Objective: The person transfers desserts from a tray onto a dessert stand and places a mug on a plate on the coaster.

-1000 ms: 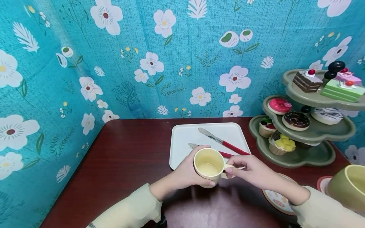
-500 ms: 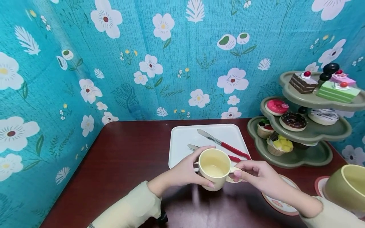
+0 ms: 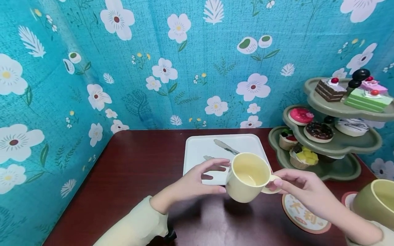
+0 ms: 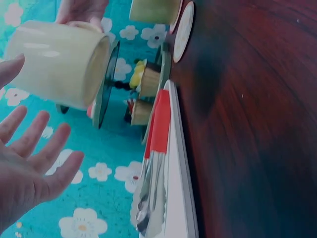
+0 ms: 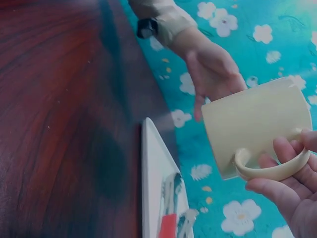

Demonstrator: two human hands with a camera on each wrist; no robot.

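The right hand (image 3: 303, 186) pinches the handle of a cream cup (image 3: 246, 177), holding it tilted in the air above the table (image 3: 135, 171), just before the tray (image 3: 200, 150). The left hand (image 3: 197, 179) hovers beside the cup, fingers spread and apart from it.

Pale yellow cup (image 3: 247, 177), empty, tilted, airborne

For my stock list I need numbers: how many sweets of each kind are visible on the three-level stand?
Cake slices: 3 (chocolate slice, green slice, pink slice)
Doughnuts: 2 (pink doughnut, chocolate doughnut)
White iced pastry: 1
Cupcakes: 2 (red-topped cupcake, yellow-topped cupcake)
Total: 8 visible
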